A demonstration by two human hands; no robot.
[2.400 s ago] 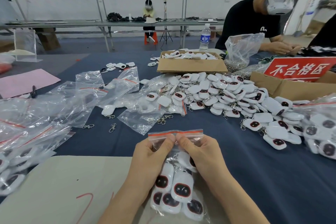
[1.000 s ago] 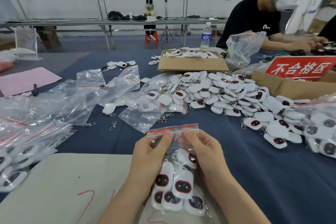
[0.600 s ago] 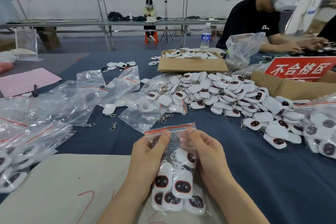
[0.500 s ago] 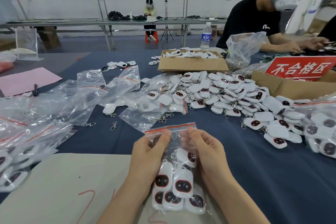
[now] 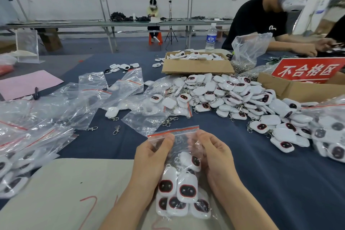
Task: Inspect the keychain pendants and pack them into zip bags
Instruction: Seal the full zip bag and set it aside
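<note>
Zip bag (image 5: 179,141) seal lies crosswise, just above thumbs; left hand (image 5: 151,158) and right hand (image 5: 217,157) pinch its sides; keychain pendants (image 5: 187,189) bunched below.

Your zip bag (image 5: 179,137) is clear, glossy, crinkled plastic; pendants (image 5: 186,188) inside, smooth shiny plastic; table cover (image 5: 261,173), matt cloth; box (image 5: 197,66) beyond, plain cardboard.

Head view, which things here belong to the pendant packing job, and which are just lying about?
Job: clear red-striped zip bag, gripped by left hand and right hand; white dark-faced pendants inside it; loose white pendant pile; empty clear zip bags.
Lying about: clear plastic water bottle; pink paper sheet; clear acrylic stand.
</note>
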